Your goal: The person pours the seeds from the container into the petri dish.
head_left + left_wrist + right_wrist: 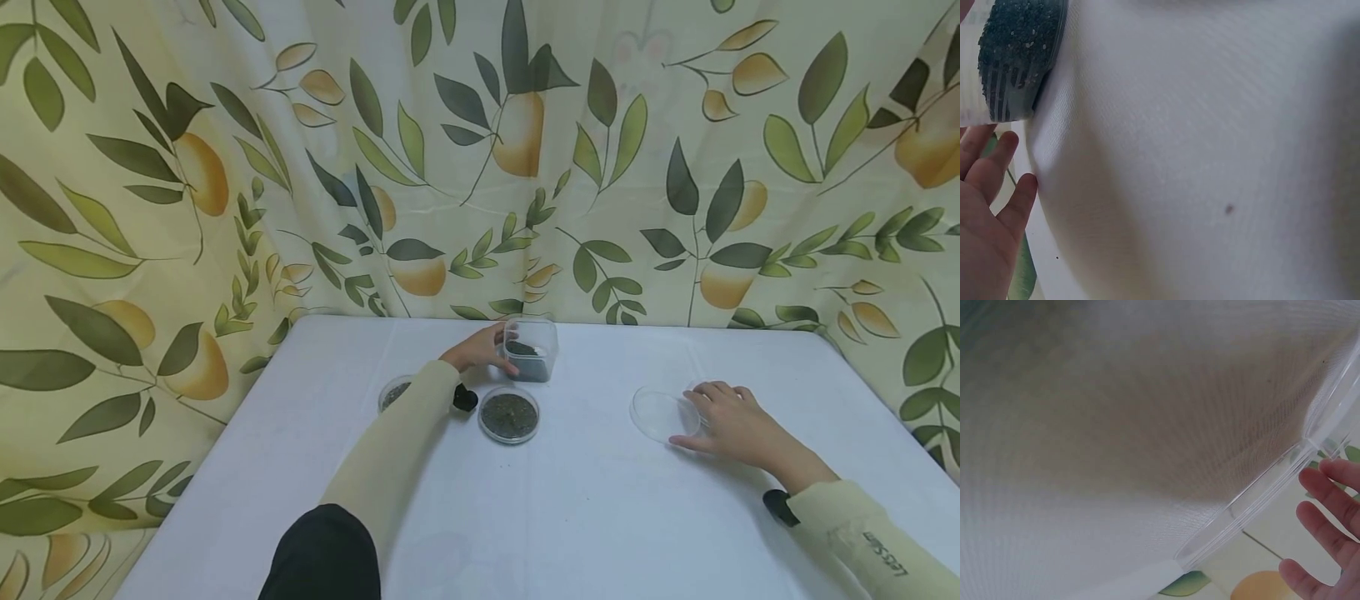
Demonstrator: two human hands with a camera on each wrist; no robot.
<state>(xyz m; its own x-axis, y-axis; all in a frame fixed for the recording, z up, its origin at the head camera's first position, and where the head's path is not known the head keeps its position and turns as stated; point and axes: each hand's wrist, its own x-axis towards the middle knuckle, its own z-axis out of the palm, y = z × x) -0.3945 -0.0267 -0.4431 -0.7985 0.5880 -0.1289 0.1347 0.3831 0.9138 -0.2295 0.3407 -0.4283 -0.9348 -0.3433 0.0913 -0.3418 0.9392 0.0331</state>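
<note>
In the head view, my left hand [480,348] grips the left side of a clear square plastic container [542,340], thumb in front and fingers behind. Dark blue-grey granules [1019,50] fill its lower part in the left wrist view; some fingers there stay off it. My right hand [731,423] holds the right rim of a clear petri dish [688,419] between thumb and forefinger, its other fingers spread loosely. Another clear dish [648,408] overlaps or adjoins it on the left; which lies higher I cannot tell. The thumb is out of sight in the right wrist view.
A round dish [509,416] filled with dark grains lies in front of the square container. My left sleeve partly covers a second filled dish [392,392]. White cloth [570,508] covers the table, and a leaf-patterned curtain [480,167] hangs along its back edge.
</note>
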